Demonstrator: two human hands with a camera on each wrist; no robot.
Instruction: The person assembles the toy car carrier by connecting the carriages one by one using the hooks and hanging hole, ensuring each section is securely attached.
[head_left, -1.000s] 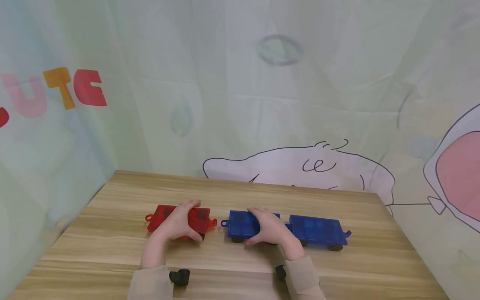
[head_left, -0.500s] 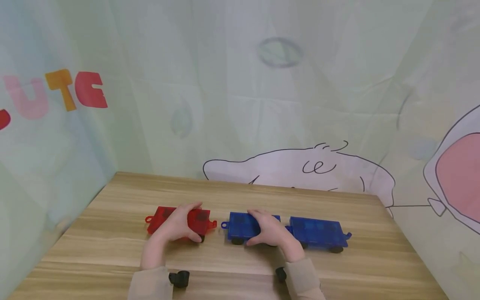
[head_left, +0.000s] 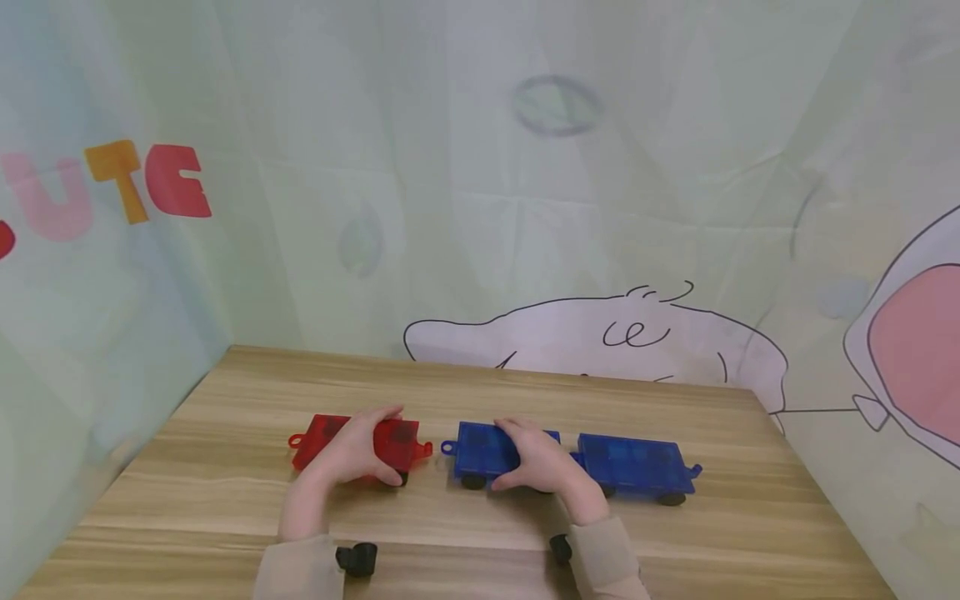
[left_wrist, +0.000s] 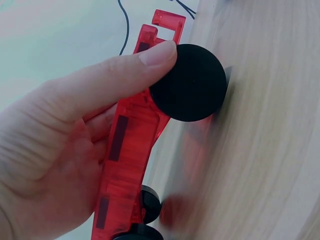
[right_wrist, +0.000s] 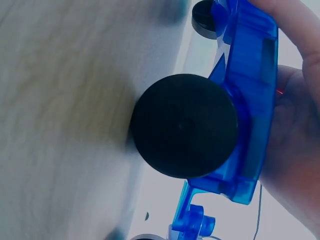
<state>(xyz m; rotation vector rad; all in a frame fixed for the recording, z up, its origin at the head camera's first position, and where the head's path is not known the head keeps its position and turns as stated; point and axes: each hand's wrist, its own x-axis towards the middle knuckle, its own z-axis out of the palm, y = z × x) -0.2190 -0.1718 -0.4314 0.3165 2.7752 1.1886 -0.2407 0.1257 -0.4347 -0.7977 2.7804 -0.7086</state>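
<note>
On the left of the table, my left hand (head_left: 348, 450) grips a see-through red toy train wagon (head_left: 397, 440) from above. In the left wrist view its thumb (left_wrist: 125, 72) lies along the side, the tip at a black wheel (left_wrist: 190, 82). My right hand (head_left: 542, 460) holds a blue toy wagon (head_left: 477, 450) across its top, thumb on the near side. The red wagon's hook (head_left: 424, 450) and the blue wagon's ring (head_left: 447, 447) face each other across a small gap. Behind the right hand, a second blue wagon (head_left: 633, 464) stands coupled end to end with the held one.
The wagons stand in a row across the wooden table (head_left: 465, 542). Printed cloth (head_left: 450, 208) hangs close along its back and sides. Black wrist cameras (head_left: 358, 559) sit at both sleeves, low over the tabletop.
</note>
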